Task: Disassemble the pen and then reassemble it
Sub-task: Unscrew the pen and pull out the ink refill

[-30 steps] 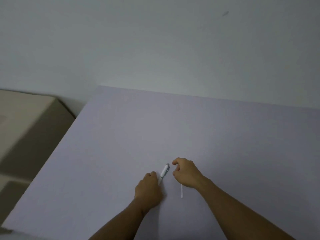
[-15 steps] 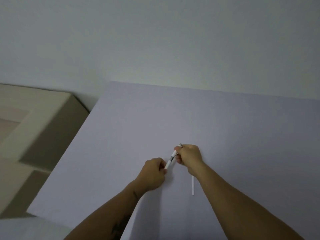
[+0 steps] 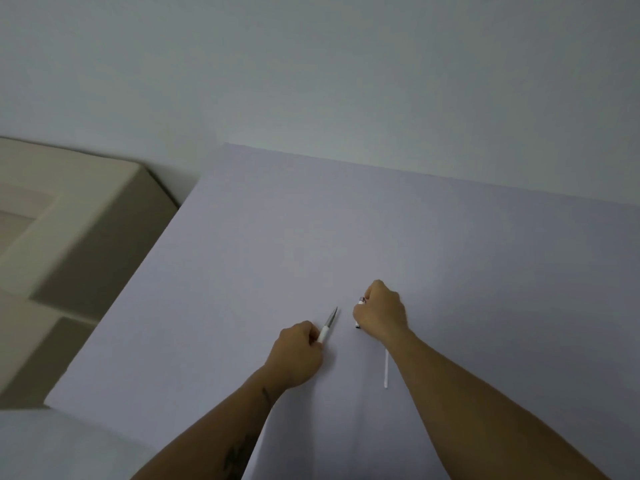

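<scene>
A person works over a pale lilac tabletop (image 3: 450, 237), a pen in pieces. The left hand (image 3: 298, 355) is closed around the white pen section with a tapered grey metal tip (image 3: 327, 327), which points up and away from the wrist. Just beside it, the right hand (image 3: 381, 311) is clenched on a short white piece with a dark lower end (image 3: 360, 311), probably the barrel or cap, though the fist hides most of it. A thin white refill tube (image 3: 386, 370) lies on the tabletop just beside the right forearm. Disassembly looks largely done; reassembly is still to come.
</scene>
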Demonstrator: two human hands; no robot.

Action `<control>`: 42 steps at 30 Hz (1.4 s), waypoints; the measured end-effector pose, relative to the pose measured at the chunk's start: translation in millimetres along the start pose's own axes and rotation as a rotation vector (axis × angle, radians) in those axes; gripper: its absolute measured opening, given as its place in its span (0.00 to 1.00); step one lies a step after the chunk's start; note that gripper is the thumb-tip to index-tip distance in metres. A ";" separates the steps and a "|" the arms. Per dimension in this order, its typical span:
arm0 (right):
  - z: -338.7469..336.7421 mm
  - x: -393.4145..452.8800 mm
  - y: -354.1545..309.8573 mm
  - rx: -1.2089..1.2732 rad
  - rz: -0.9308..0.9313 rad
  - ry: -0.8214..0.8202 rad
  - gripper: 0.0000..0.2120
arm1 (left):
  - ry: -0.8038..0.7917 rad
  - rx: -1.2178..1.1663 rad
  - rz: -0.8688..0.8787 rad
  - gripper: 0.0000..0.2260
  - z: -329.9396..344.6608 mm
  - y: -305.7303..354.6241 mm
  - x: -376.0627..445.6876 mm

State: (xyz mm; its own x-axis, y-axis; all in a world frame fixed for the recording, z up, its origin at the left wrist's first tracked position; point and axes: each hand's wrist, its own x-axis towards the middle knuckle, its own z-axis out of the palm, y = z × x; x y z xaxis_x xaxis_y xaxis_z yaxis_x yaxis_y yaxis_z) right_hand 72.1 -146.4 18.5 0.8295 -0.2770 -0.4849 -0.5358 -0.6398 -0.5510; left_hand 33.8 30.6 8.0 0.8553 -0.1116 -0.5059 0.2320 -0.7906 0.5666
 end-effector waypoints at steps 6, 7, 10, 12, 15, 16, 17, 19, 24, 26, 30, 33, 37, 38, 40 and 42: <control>-6.4 -7.7 -2.5 -0.106 -0.049 0.025 0.10 | 0.034 -0.061 -0.008 0.05 -1.7 -0.3 -6.8; -8.4 -9.5 -2.5 -0.071 -0.057 0.026 0.10 | 0.047 -0.078 -0.007 0.04 -2.4 1.0 -7.9; -11.4 -18.1 -4.5 0.173 -0.052 -0.066 0.08 | 0.103 -0.143 0.018 0.02 -4.4 6.9 -11.9; -9.4 -28.3 -7.6 0.379 0.006 -0.201 0.07 | 0.131 -0.166 0.046 0.05 -4.5 11.0 -14.4; -2.5 -42.9 -12.2 0.532 0.058 -0.248 0.07 | 0.148 -0.185 0.098 0.07 -5.0 16.5 -18.1; -0.8 -46.4 -13.8 0.558 0.065 -0.216 0.08 | 0.153 -0.184 0.113 0.08 -6.0 17.9 -18.9; 0.4 -49.3 -15.2 0.575 0.070 -0.176 0.08 | 0.156 -0.183 0.129 0.08 -7.5 19.2 -19.4; 0.6 -54.6 -17.8 0.616 0.073 -0.114 0.08 | 0.152 -0.180 0.161 0.09 -11.8 20.0 -20.1; -3.1 -66.2 -25.2 0.647 0.073 0.001 0.09 | 0.095 -0.178 0.232 0.11 -30.9 20.1 -17.9; -1.7 -71.2 -28.8 0.658 0.076 0.037 0.10 | 0.075 -0.186 0.249 0.10 -37.5 19.8 -19.1; 5.8 -80.9 -39.0 0.684 0.065 0.093 0.07 | 0.040 -0.240 0.286 0.08 -49.2 13.7 -20.7; 12.3 -89.5 -40.4 0.693 0.048 0.124 0.07 | -0.032 -0.279 0.297 0.06 -57.8 7.4 -25.2; 18.7 -103.3 -38.3 0.762 -0.011 0.140 0.08 | -0.147 -0.352 0.313 0.05 -69.2 2.3 -32.6; 18.7 -105.1 -38.4 0.778 -0.023 0.138 0.08 | -0.161 -0.356 0.324 0.05 -72.0 2.2 -32.8; 15.2 -106.7 -38.5 0.820 -0.022 0.117 0.11 | -0.149 -0.335 0.350 0.04 -74.7 3.6 -31.4; 9.4 -107.7 -37.8 0.866 0.007 0.072 0.10 | -0.105 -0.308 0.365 0.03 -74.7 6.4 -31.1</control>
State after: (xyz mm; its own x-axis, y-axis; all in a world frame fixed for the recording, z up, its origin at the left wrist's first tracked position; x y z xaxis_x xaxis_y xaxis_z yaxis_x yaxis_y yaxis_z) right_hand 1.5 -85.6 85.2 0.8180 -0.3421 -0.4624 -0.4482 0.1247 -0.8852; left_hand 43.2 74.0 76.0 0.8588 -0.4208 -0.2923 0.0654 -0.4759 0.8771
